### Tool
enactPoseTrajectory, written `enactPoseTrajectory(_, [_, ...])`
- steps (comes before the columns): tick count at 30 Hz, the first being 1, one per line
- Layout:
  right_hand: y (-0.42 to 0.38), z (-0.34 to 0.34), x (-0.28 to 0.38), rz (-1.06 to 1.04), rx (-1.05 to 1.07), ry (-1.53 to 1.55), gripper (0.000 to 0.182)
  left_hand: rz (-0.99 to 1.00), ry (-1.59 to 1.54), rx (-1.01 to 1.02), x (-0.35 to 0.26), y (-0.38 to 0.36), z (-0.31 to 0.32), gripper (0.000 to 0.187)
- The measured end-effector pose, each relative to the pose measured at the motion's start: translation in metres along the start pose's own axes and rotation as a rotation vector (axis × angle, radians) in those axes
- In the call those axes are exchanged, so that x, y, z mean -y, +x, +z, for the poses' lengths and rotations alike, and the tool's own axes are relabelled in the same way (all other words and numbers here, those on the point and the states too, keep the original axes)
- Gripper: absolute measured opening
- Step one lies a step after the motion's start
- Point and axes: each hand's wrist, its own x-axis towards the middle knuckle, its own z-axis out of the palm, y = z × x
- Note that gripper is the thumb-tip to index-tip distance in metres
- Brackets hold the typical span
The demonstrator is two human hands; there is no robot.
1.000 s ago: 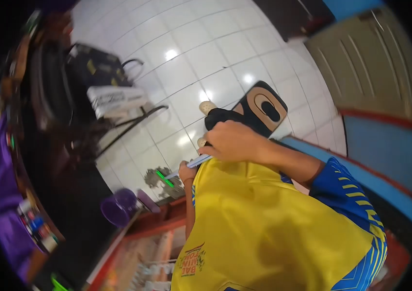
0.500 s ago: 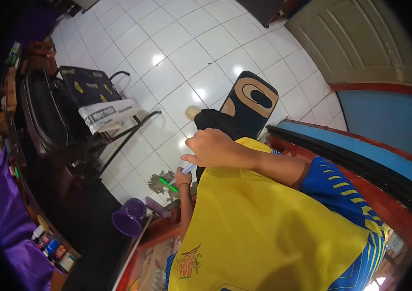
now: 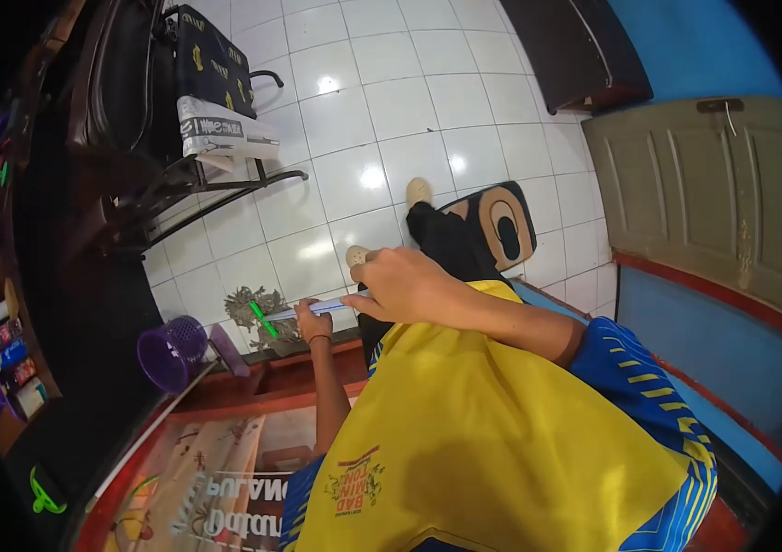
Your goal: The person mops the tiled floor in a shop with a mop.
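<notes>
A: Held across the front of the yellow jersey?

B: Yes, a thin pale-blue rod, running between both hands, tipped bright green at its left end. Slanted a little, green tip lowest, just above the patch of grey debris on the floor.

A: Grip on it?

B: Right hand curled over the upper end, fingers folded round it, knuckles up. Left hand closed round it lower down, close to the green tip, thumb side up. Too small to tell the exact finger placement on the left.

A: And just around that?

B: Below the left hand, a reddish-brown wooden ledge. Beside it a purple mesh cup, lying tilted with its mouth toward the lower left. Under the ledge, a printed banner with large letters, seen upside down.

A: Further out?

B: White tiled floor, glossy with light spots. Black trouser legs stretched over it, two pale shoes at the ends, and a black-and-tan mat under the right leg. Up left, a black chair with folded newspapers on its seat. On the right, a beige panelled door and blue wall
</notes>
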Motion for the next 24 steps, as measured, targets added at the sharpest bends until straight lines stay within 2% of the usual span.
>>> enactPoseTrajectory(4, [-0.004,-0.004,-0.021,-0.04,-0.008,0.032,0.026,-0.04,0.013,0.045,-0.007,0.004,0.013,0.026])
enactPoseTrajectory(6, [-0.004,-0.011,-0.033,-0.079,-0.007,0.036,0.025,-0.061,0.012,0.082,-0.031,0.003,0.013,0.023])
enactPoseTrajectory(7, [-0.004,-0.013,-0.041,-0.084,-0.008,0.046,0.025,0.029,0.073,0.031,-0.034,0.003,0.023,0.02])
enactPoseTrajectory(9, [-0.008,-0.016,-0.062,-0.063,0.005,0.025,0.023,-0.134,0.039,0.06,-0.053,0.007,0.037,0.023])
enactPoseTrajectory(11, [-0.009,-0.024,-0.089,-0.033,0.087,0.028,0.022,-0.053,0.097,0.14,-0.048,0.015,0.066,0.028])
enactPoseTrajectory(12, [-0.01,-0.029,-0.104,-0.046,0.142,0.054,0.02,-0.15,0.134,0.113,-0.065,0.009,0.071,0.03])
enactPoseTrajectory(15, [-0.009,-0.056,-0.146,-0.083,0.321,0.097,0.02,-0.26,0.046,0.135,-0.102,0.006,0.092,0.031])
enactPoseTrajectory(17, [-0.004,-0.074,-0.171,-0.15,0.353,-0.018,0.022,-0.27,-0.01,0.021,-0.132,0.003,0.105,0.03])
enactPoseTrajectory(18, [-0.003,-0.084,-0.176,-0.176,0.306,-0.004,0.022,-0.21,0.062,-0.03,-0.143,0.003,0.112,0.028])
enactPoseTrajectory(19, [0.0,-0.097,-0.181,-0.153,0.413,-0.015,0.022,-0.272,-0.048,-0.064,-0.153,0.001,0.119,0.029])
enactPoseTrajectory(21, [0.004,-0.122,-0.189,-0.176,0.414,0.021,0.021,-0.235,-0.085,-0.054,-0.186,-0.001,0.113,0.032])
enactPoseTrajectory(23, [0.006,-0.136,-0.194,-0.15,0.378,0.117,0.021,-0.228,-0.079,0.038,-0.177,0.009,0.135,0.032])
enactPoseTrajectory(24, [0.006,-0.141,-0.193,-0.136,0.362,0.166,0.022,-0.219,-0.128,-0.001,-0.192,0.006,0.13,0.031])
